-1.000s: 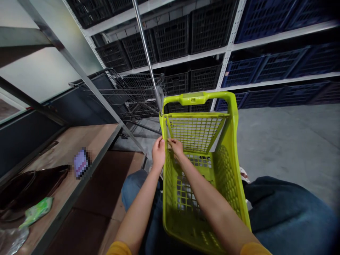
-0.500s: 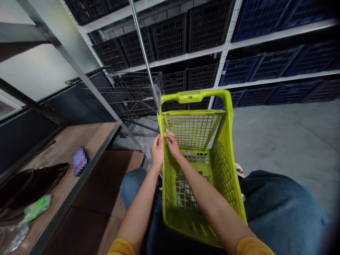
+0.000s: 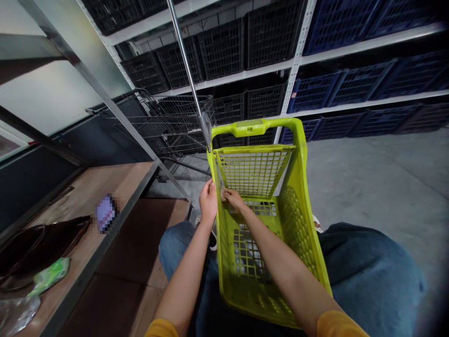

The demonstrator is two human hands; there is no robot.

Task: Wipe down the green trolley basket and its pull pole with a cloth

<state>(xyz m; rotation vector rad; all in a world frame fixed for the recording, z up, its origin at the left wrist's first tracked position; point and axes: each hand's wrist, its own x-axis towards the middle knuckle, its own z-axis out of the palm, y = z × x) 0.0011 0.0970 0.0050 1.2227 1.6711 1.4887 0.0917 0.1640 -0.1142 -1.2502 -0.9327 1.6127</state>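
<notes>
A yellow-green plastic shopping basket stands between my knees, its inside facing up toward me. My left hand is wrapped over the basket's left rim, thumb on top. Inside the basket, my right hand pinches a small crumpled pale wipe and presses it to the inner left wall. From the basket's far left corner rises a metal pull rod. A lattice flap closes off the far end, below the moulded handle.
At left is a metal-framed shelf bearing a dark bag, a green packet and clear plastic. Ahead stand a wire shopping cart and white racks with black crates and blue crates.
My right hand has slid the wipe down the inner left wall, deeper into the basket. The left hand keeps its grip on the rim. The basket has shifted very slightly.
</notes>
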